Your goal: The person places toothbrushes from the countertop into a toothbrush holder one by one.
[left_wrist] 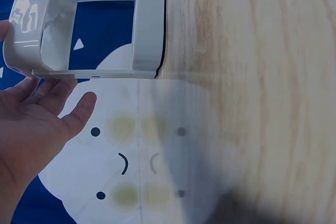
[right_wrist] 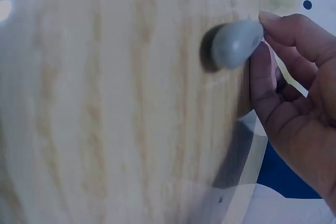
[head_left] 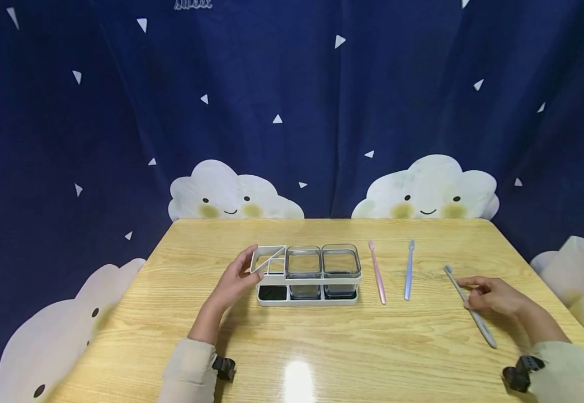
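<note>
Left of centre, the left hand [head_left: 232, 282] lies with straight fingers flat against the end of the white holder [head_left: 306, 273], apparently to steady it. Right of it lie a pink toothbrush [head_left: 377, 272] and a blue toothbrush [head_left: 409, 270]. At lower right, the right hand [head_left: 493, 295] curls its fingers onto the grey toothbrush [head_left: 469, 306], seemingly taking it up.

Wooden table [head_left: 322, 347], navy cloud-print curtain [head_left: 292, 112]

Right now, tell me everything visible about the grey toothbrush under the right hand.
The slim grey plastic toothbrush lies flat on the light wooden table, rightmost of three, angled with its bristle head toward the far side and its rounded handle end nearer the person. The right hand rests over its middle, fingers curled against the handle.
</note>
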{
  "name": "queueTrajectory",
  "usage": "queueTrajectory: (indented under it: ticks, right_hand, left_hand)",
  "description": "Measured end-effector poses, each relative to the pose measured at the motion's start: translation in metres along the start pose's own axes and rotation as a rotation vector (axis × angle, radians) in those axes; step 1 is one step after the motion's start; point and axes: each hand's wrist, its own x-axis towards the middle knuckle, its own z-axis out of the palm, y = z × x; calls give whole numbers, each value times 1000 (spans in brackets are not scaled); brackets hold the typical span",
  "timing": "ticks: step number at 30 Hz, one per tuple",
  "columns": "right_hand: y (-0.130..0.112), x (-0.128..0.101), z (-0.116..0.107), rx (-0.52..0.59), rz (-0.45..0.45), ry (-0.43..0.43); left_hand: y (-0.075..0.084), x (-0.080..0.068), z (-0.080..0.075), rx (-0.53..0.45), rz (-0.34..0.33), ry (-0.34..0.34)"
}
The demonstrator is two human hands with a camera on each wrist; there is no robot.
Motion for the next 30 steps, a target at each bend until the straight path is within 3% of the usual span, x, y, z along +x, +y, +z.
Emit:
queueTrajectory:
  ticks: [3,12,30]
  right_hand:
    - [-3,0,2,-9,20,11]
    - [-12,7,7,-11,110,23]
    - [-15,8,2,28,201,38]
  left_hand:
    - [1,0,0,-3,-6,-1]
    - [-18,4,-3,1,22,19]
    - [-21,5,-3,12,17,29]
